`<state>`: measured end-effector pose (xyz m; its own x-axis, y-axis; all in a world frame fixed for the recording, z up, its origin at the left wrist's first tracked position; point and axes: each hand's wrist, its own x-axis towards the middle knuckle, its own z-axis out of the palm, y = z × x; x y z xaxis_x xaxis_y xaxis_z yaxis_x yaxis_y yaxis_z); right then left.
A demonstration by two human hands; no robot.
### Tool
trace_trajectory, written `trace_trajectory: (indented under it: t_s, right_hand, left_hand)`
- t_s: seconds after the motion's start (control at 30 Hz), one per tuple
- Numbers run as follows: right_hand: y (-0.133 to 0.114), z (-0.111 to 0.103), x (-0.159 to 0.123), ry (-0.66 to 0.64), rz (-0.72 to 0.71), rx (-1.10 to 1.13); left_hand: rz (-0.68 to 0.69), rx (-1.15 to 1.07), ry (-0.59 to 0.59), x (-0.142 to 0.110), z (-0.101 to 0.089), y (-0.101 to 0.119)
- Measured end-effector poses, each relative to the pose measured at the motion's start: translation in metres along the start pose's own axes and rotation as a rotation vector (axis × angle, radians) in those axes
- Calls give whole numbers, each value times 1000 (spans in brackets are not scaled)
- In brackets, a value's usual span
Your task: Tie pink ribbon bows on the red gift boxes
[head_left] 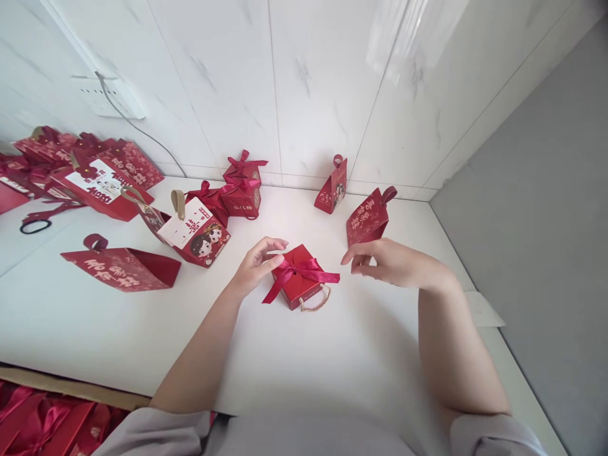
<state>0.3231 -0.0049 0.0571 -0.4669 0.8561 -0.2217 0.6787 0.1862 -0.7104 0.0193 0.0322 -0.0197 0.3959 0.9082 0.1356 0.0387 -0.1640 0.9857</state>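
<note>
A red gift box sits on the white tabletop in front of me, with a satin ribbon bow tied on its top and a twisted cord handle at its near right side. My left hand is at the box's left corner, fingers loosely bent and apart, the thumb by the ribbon; whether it touches cannot be made out. To the right of the bow, my right hand hovers with relaxed, half-curled fingers and nothing in them. Just behind that hand stands a red triangular box with a loop handle.
Another triangular box stands by the tiled wall. Leftward are several ribboned boxes, a box with cartoon figures, a triangular box, a pile of red boxes and scissors. A carton of red boxes is lower left.
</note>
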Motion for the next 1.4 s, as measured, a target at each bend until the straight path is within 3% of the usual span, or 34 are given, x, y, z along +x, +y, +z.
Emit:
trace_trajectory:
  t_s: [0.07,0.17,0.27,0.43,0.57,0.73,0.87,1.17,1.33,1.4]
  right_hand:
    - [-7,-1,-7,169,-70,27]
    - [-21,3,-9,349,-168,222]
    - [-40,9,-5,425,-301,485]
    - [-77,17,2,479,-475,875]
    - [-87,30,3,322,-477,1071]
    - [-81,46,3,65,-475,1250]
    - [-81,49,2,-35,-490,1346]
    - [-80,50,7,-258,-690,1452]
    - [-81,53,16,-343,-947,1526]
    - [-79,54,17,-318,-919,1518]
  left_hand:
    - [3,-11,17,0,0,4]
    - [25,49,132,2,1,19]
    - [88,145,236,7,6,50]
    - [255,157,189,8,32,116]
    - [386,92,181,-1,59,141]
    - [538,139,199,-9,79,143]
    - [595,227,263,-11,83,143]
    - [762,357,338,-14,90,153]
    - [745,398,370,-17,91,156]
    - [743,422,359,-18,90,157]
